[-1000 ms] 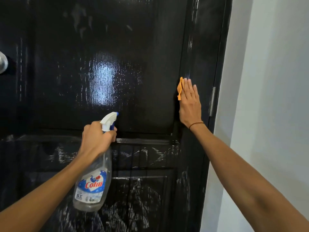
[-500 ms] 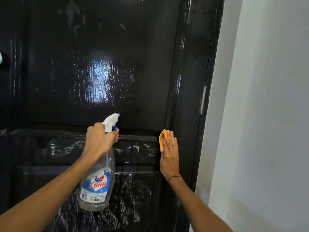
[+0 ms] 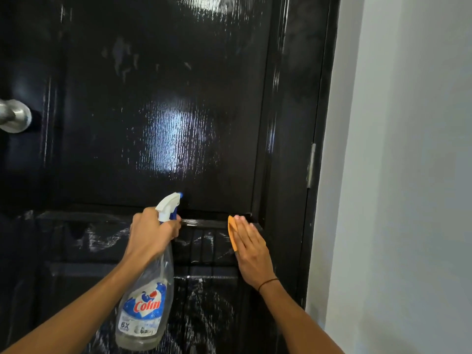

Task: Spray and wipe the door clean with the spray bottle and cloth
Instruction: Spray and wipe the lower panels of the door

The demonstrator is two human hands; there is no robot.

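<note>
While the left hand (image 3: 150, 233) grips the light, slippery bottle (image 3: 145, 302) by its neck, the flat-fingered right hand (image 3: 251, 249) presses the soft cloth (image 3: 232, 232) on the door (image 3: 153, 98).

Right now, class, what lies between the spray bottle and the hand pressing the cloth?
In the head view, only wet black door lies between the spray bottle and the right hand on the cloth: a ledge above streaked grooves.
</note>
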